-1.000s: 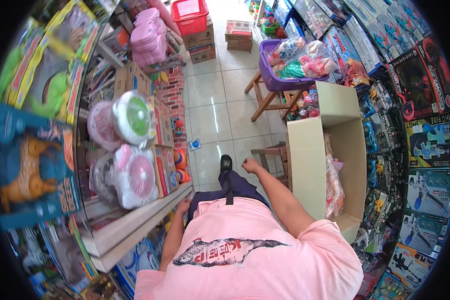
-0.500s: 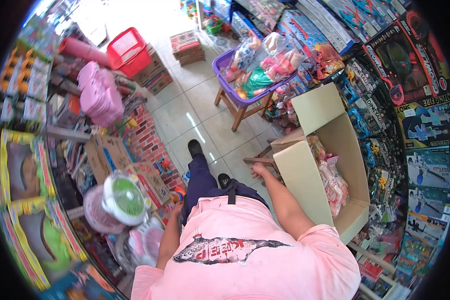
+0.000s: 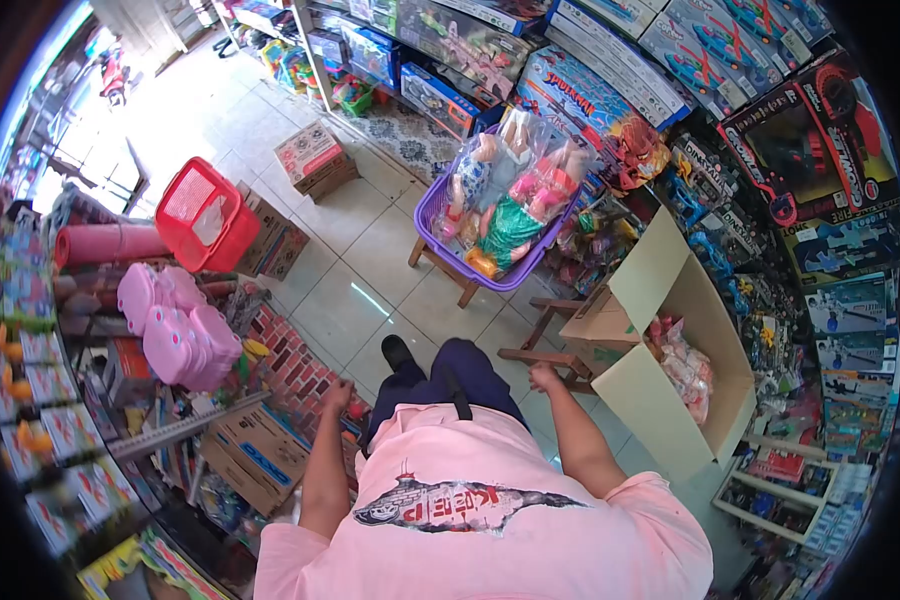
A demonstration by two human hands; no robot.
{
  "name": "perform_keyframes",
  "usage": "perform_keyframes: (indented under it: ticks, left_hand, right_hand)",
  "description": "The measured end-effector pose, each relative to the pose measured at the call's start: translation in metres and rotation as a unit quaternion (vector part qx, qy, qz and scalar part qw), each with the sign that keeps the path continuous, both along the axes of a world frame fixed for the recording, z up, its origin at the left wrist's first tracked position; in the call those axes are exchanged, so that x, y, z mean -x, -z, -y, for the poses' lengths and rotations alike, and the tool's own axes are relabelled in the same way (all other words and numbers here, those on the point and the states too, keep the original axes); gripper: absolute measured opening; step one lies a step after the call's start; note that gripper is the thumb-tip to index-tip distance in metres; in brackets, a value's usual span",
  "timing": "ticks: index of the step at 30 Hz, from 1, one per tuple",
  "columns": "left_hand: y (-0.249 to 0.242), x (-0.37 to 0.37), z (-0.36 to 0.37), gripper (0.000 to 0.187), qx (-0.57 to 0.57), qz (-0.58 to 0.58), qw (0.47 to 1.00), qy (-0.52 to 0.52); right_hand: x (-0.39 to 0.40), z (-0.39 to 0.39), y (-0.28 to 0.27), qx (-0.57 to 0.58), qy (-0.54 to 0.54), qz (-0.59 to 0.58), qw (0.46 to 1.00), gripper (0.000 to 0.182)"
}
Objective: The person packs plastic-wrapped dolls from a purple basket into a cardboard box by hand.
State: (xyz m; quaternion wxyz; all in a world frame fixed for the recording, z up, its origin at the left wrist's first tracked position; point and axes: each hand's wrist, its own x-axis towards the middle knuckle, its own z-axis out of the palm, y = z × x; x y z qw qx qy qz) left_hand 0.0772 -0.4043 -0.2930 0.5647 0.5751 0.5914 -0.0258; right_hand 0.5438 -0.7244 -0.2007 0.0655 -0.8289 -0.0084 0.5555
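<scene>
My left hand (image 3: 339,397) hangs at my left side with its fingers curled in, and nothing shows in it. It is above the red brick-pattern mat (image 3: 300,362), where a small red toy partly shows. My right hand (image 3: 543,377) is at my right side, fingers loosely closed and seemingly holding nothing. Nearest to it is a wooden stool (image 3: 532,356), beside an open cardboard box (image 3: 642,400) with bagged dolls (image 3: 684,372) inside. Ahead, a purple basket (image 3: 500,283) with bagged dolls (image 3: 515,225) rests on another wooden stool (image 3: 464,290).
Pink plastic stools (image 3: 185,335) and a red basket (image 3: 205,250) stand on the left. A closed carton (image 3: 315,160) sits on the tiled floor ahead. Boxed toys (image 3: 610,95) line the right wall. A flattened brown carton (image 3: 255,455) lies at the lower left.
My view has shifted forward, away from the fans at the left. My left hand has come forward beside my thigh; my right hand remains near the stool by the open box.
</scene>
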Motion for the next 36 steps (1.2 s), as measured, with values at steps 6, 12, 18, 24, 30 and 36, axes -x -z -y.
perform_keyframes:
  ticks: [6,12,18,24,30,36]
  left_hand:
    - [-0.064,-0.105,-0.120,0.027,-0.108,0.141,0.984,0.035]
    - [-0.193,-0.282,-0.188,0.026,-0.207,0.207,0.939,0.183]
    - [-0.273,-0.424,-0.199,0.026,-0.290,0.287,0.869,0.278]
    - [-0.266,-0.480,-0.197,0.031,-0.387,0.308,0.787,0.368]
    - [-0.272,-0.490,-0.206,0.030,-0.373,0.275,0.777,0.426]
    - [-0.274,-0.498,-0.226,0.026,-0.348,0.303,0.764,0.451]
  right_hand:
    - [-0.001,-0.086,-0.029,-0.275,0.256,0.126,0.918,0.013]
    - [-0.067,-0.183,-0.093,-0.387,0.236,0.455,0.766,0.031]
    - [-0.095,-0.263,-0.181,-0.312,0.140,0.570,0.747,0.048]
    - [-0.084,-0.322,-0.164,-0.186,0.123,0.518,0.826,0.100]
    - [-0.089,-0.339,-0.145,-0.111,0.171,0.550,0.810,0.118]
    - [-0.096,-0.330,-0.153,-0.204,0.236,0.565,0.764,0.097]
